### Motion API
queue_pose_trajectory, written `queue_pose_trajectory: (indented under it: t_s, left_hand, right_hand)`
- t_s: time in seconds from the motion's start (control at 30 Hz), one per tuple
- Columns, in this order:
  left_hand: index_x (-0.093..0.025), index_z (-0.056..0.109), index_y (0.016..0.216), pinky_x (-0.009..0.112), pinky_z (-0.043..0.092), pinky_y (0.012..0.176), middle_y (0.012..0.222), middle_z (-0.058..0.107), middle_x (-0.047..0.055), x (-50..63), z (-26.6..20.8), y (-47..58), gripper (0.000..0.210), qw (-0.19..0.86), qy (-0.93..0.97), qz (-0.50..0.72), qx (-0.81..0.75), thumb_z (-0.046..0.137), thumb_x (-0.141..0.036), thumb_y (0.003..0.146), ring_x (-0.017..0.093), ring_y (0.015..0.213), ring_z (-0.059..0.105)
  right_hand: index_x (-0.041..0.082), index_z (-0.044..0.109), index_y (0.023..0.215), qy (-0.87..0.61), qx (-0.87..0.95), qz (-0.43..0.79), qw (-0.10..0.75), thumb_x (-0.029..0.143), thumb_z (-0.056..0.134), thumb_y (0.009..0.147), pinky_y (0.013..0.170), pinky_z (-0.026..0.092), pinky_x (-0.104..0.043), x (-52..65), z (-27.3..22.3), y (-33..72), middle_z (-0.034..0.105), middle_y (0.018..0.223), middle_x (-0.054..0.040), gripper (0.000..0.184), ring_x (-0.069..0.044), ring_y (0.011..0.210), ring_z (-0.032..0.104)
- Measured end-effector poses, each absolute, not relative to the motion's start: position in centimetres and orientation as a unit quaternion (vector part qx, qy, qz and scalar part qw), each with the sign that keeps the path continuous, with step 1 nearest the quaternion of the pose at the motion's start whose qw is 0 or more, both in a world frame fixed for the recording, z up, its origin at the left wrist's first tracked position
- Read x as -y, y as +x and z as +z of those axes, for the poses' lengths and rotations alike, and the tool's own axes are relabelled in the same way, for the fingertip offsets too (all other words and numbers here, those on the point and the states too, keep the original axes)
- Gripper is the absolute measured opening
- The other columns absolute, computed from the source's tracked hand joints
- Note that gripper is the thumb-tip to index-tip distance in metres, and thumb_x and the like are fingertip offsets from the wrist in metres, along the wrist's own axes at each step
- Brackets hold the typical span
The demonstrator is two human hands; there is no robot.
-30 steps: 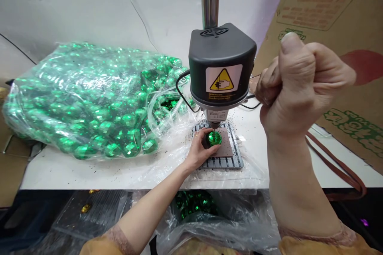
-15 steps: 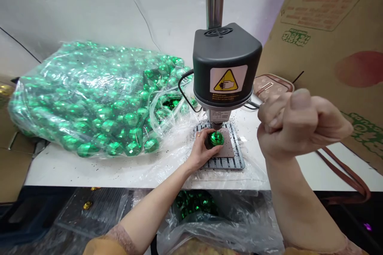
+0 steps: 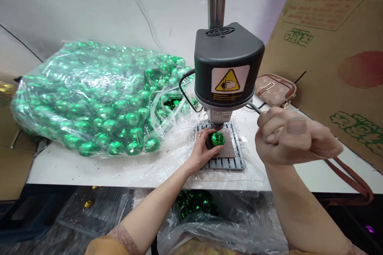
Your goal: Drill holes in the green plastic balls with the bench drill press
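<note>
Head view: L hand (image 3: 199, 153) has thumb & fingers curved part-open round the side of a faceted green ball (image 3: 217, 139), ball sitting on a brown pad (image 3: 229, 149) over the slotted base plate (image 3: 241, 163), right under the drill press (image 3: 229, 63). Side grip prob. stops the ball turning & leaves its top free for the bit (image 3: 217, 131) – bit's at the top, can't tell how deep.

R hand (image 3: 291, 135) is a tight fist, raised, w/ the press lever (image 3: 254, 108) running into it; presumably it sets bit height, so that hand's well off to the side. Pad likely spares bit & plate.

Big clear bag (image 3: 89, 107) of green balls lies on the table (image 3: 89, 171) to the left, mouth toward the press – handy for L hand, I'd say. Open plastic bag (image 3: 221, 237) w/ more green pieces (image 3: 196, 203) sits below the table's front edge.
</note>
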State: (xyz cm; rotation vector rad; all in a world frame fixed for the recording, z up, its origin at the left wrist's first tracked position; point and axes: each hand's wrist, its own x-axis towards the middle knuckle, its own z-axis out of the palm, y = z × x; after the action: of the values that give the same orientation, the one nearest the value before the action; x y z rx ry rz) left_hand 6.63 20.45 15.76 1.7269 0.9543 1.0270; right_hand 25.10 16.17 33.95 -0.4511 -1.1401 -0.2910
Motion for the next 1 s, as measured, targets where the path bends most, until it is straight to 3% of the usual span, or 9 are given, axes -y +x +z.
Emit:
queue_pose_trajectory:
  t_s: [0.17,0.4,0.6,0.73,0.87,1.0]
  left_hand:
    - [-0.031,0.078,0.140,0.059,0.049,0.131,0.148,0.075,0.011,-20.5,15.8,6.5,0.060,0.440,0.701,0.414,-0.380,0.105,-0.050,0.090,0.039,0.145,0.067]
    - [-0.031,0.077,0.139,0.060,0.050,0.128,0.147,0.075,0.012,-20.7,15.5,6.5,0.060,0.442,0.703,0.410,-0.378,0.105,-0.052,0.090,0.040,0.144,0.067]
    - [-0.031,0.077,0.139,0.059,0.048,0.131,0.149,0.074,0.012,-20.5,15.8,6.5,0.061,0.447,0.701,0.404,-0.381,0.105,-0.053,0.090,0.039,0.147,0.065]
    - [-0.030,0.077,0.140,0.062,0.045,0.135,0.149,0.073,0.012,-20.4,15.9,6.6,0.062,0.447,0.696,0.412,-0.382,0.105,-0.052,0.089,0.041,0.150,0.064]
    - [-0.031,0.078,0.138,0.062,0.048,0.133,0.148,0.074,0.012,-20.3,16.1,6.7,0.061,0.444,0.694,0.411,-0.391,0.107,-0.048,0.087,0.040,0.147,0.065]
    - [-0.031,0.079,0.136,0.063,0.050,0.132,0.145,0.075,0.011,-20.2,16.3,6.8,0.062,0.442,0.693,0.407,-0.398,0.109,-0.045,0.084,0.040,0.144,0.067]
  right_hand:
    - [0.023,0.032,0.074,-0.205,0.537,-0.113,0.811,0.015,0.065,0.102,0.044,0.024,-0.034,-16.3,33.2,25.3,0.033,0.057,0.0083,0.044,-0.008,0.043,0.028]
    - [0.023,0.032,0.075,-0.201,0.575,-0.172,0.774,0.015,0.060,0.104,0.043,0.024,-0.033,-16.4,33.3,25.8,0.035,0.059,0.0083,0.041,-0.008,0.042,0.032]
    - [0.024,0.038,0.074,-0.184,0.569,-0.163,0.785,0.022,0.064,0.105,0.042,0.027,-0.034,-16.5,32.6,26.1,0.038,0.056,0.0096,0.041,-0.008,0.039,0.032]
    - [0.023,0.037,0.074,-0.160,0.602,-0.142,0.769,0.017,0.062,0.103,0.043,0.027,-0.031,-16.4,32.3,26.4,0.036,0.056,0.0099,0.039,-0.008,0.038,0.034]
    - [0.022,0.028,0.072,-0.174,0.619,-0.138,0.754,0.019,0.064,0.103,0.043,0.028,-0.032,-15.8,31.7,26.4,0.035,0.054,0.0092,0.047,-0.009,0.038,0.033]
    - [0.020,0.023,0.064,-0.259,0.535,-0.085,0.800,0.034,0.070,0.108,0.042,0.026,-0.032,-15.2,33.1,25.2,0.029,0.050,0.0073,0.066,-0.007,0.038,0.030]
